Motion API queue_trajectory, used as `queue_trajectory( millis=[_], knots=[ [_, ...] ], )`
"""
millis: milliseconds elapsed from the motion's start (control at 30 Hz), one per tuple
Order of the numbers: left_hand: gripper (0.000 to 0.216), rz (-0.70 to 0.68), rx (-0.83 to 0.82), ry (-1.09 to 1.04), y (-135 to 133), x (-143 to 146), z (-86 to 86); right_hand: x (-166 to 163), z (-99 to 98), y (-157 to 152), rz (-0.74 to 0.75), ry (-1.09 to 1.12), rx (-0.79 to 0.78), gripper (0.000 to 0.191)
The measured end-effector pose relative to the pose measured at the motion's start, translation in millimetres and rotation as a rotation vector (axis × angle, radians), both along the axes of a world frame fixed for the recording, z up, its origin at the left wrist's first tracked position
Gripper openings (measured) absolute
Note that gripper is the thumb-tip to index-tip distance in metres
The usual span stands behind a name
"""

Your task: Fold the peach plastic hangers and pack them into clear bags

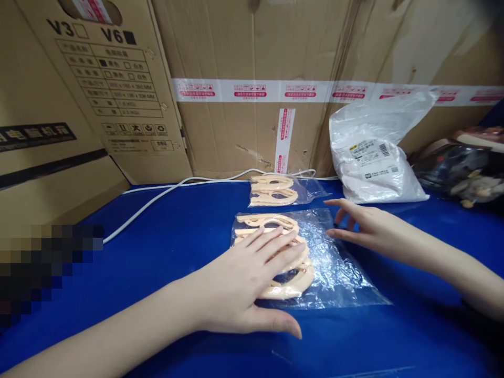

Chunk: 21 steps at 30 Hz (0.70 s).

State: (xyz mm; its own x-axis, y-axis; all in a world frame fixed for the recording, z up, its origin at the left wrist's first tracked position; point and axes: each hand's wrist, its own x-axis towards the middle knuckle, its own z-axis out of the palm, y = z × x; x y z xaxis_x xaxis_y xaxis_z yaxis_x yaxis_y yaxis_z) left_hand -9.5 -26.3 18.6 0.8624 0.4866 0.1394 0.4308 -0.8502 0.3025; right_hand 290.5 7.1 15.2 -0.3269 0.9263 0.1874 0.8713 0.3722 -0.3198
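My left hand (248,278) lies flat, fingers spread, on a clear plastic bag (334,268) holding several beige plastic pieces that look like folded travel hangers (291,289). The hand covers part of them. The bag's loose right side is wrinkled and spreads over the blue surface. Just off its upper right edge hovers my right hand (360,223), thumb and index finger apart with nothing seen between them. Behind the bag lies a smaller clear bag (309,190) with similar beige hangers (273,197).
Cardboard boxes (244,42) wall off the back and left (134,105). A white cable (157,197) runs along the back of the blue table (157,241). A white labelled parcel bag (374,173) stands at the back right, beside dark items and a small plush toy (478,189).
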Motion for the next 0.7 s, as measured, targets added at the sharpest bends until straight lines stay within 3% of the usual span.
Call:
queue_trajectory(
  millis=[233,500,600,700],
  knots=[
    [0.079,-0.045,-0.012,0.043,-2.2,-0.3,-1.4,-13.8,-2.7,-3.0,0.139,0.165,-0.082,0.053],
    [0.070,-0.098,0.009,0.000,-2.5,0.3,0.0,-23.9,7.1,-2.6,0.134,0.653,-0.305,0.045],
    [0.067,-0.124,0.065,-0.021,-3.2,0.1,-0.9,-26.2,8.8,-5.7,0.266,0.721,-0.394,0.043],
    [0.069,-0.153,0.153,-0.013,-3.4,0.5,-1.5,-26.3,9.0,-11.7,0.386,0.648,-0.463,0.053]
  ],
)
